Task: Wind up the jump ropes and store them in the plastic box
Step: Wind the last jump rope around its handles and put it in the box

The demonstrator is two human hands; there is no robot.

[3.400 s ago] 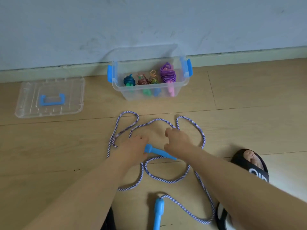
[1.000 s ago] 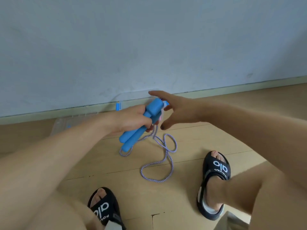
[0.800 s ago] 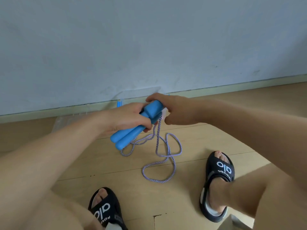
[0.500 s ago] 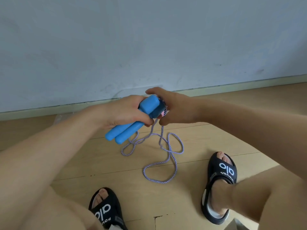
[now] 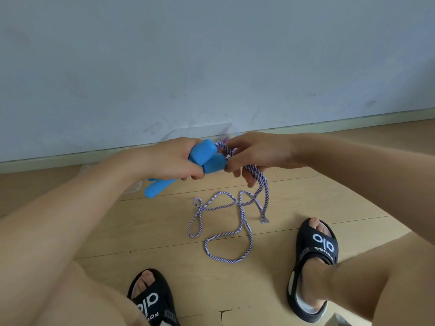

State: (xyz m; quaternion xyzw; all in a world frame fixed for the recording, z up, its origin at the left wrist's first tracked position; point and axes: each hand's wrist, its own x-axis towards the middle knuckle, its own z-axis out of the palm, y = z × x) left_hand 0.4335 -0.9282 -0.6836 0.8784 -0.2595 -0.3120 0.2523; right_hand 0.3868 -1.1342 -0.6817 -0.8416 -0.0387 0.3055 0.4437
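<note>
My left hand [image 5: 169, 161] grips the two blue handles [image 5: 207, 156] of a jump rope together, held up in front of me. My right hand [image 5: 254, 154] pinches the purple-and-white striped rope [image 5: 226, 231] right at the handle tops, with a doubled strand running down over its fingers. The remaining rope hangs to the wooden floor and lies there in loose loops. The clear plastic box [image 5: 221, 130] stands by the wall, mostly hidden behind my hands; only its upper rim shows.
The clear lid [image 5: 135, 185] lies on the floor at left, mostly hidden behind my left forearm. My two feet in black slides [image 5: 315, 255] [image 5: 150, 300] stand on the floor near the rope loops. A wall with a pale skirting board closes the far side.
My left hand picked both handles up from the floor. In the last second my right hand closed onto the rope at the handle tops and drew a doubled strand over its fingers.
</note>
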